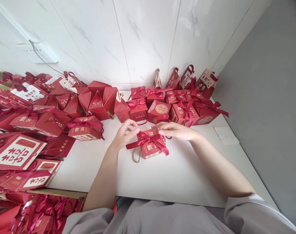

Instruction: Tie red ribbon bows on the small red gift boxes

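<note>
A small red gift box (154,150) with pale Chinese characters stands on the white table, tied with a dark red ribbon bow (149,139). A twisted gold cord (136,157) hangs out at its left side. My left hand (125,134) is at the box's upper left, thumb and forefinger curved with a gap between them, the thumb tip close to the bow. At the upper right, my right hand (177,131) has its thumb on the ribbon and its fingers behind the top edge. The far side of the box is hidden.
Behind the hands stand rows of finished red boxes (159,109) with bows, against the marbled wall. Stacks of red boxes and folded cartons (38,120) fill the left side. More boxes (40,217) lie in a carton at lower left. A white paper (226,135) lies at right.
</note>
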The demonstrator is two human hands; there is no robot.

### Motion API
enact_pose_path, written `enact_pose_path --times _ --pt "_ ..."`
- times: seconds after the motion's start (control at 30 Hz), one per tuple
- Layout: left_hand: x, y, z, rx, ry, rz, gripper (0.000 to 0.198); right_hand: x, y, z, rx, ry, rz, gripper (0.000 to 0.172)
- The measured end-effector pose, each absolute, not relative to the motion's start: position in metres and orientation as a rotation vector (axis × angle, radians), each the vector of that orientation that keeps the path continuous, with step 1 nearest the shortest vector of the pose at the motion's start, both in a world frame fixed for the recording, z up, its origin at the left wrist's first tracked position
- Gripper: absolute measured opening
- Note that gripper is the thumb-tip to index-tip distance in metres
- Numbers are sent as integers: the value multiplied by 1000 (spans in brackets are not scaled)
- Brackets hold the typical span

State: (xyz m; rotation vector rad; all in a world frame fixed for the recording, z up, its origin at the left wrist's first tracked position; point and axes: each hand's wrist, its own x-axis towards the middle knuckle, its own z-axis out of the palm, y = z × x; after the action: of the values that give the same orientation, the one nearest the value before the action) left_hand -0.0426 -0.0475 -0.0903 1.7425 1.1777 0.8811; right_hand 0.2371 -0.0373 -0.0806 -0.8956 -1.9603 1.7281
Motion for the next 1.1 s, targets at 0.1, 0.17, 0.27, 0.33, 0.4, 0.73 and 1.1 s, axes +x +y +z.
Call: enact_pose_path --times 0.1,0.17,0.27,0.33,0.4,0.73,1.1 --pt "-23 -55 -92 1889 1104 904 21 235 -37 -83 -844 -1983 1741 40" --pt "-14 -60 -93 1957 1049 882 14 233 -36 -86 -818 -1980 1743 39" --pt "-10 -64 -94 2006 1031 860 11 232 -36 -90 -797 -1974 1748 40" --pt "-9 -65 -93 2011 1024 834 9 232 -35 -91 -786 -1971 1751 40" --pt "-9 -65 -93 2019 1021 807 7 232 -35 -92 -776 -1972 1751 40" --pt "-5 -66 -94 2023 1057 772 3 234 -32 -94 -726 -1962 1808 37" --pt "-11 -62 -94 1944 990 763 6 238 -30 -97 -765 -1922 1827 34"
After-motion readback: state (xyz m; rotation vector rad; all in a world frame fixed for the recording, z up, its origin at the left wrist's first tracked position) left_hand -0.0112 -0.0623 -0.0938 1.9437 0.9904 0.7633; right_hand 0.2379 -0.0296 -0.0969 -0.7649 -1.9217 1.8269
